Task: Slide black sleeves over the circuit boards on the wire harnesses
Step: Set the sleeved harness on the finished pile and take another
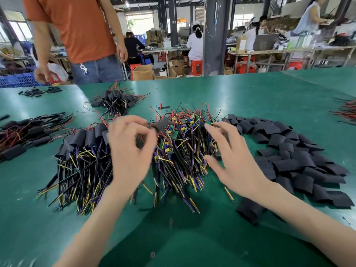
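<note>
1. Left hand [131,151]: fingers curled, tips pinching one sleeved harness [163,124] above the middle pile.
2. Right hand [235,160]: fingers spread, holding nothing, over the unsleeved harnesses [183,139].
3. Black sleeves [289,157]: loose heap at right on the green table [250,93].
4. Finished harnesses [82,139]: heap at left.

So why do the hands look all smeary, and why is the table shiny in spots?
Head view: motion blur smears the right hand and the left hand, which pinches a sleeved harness; head view again: pale glare streaks shine on the green table.
</note>
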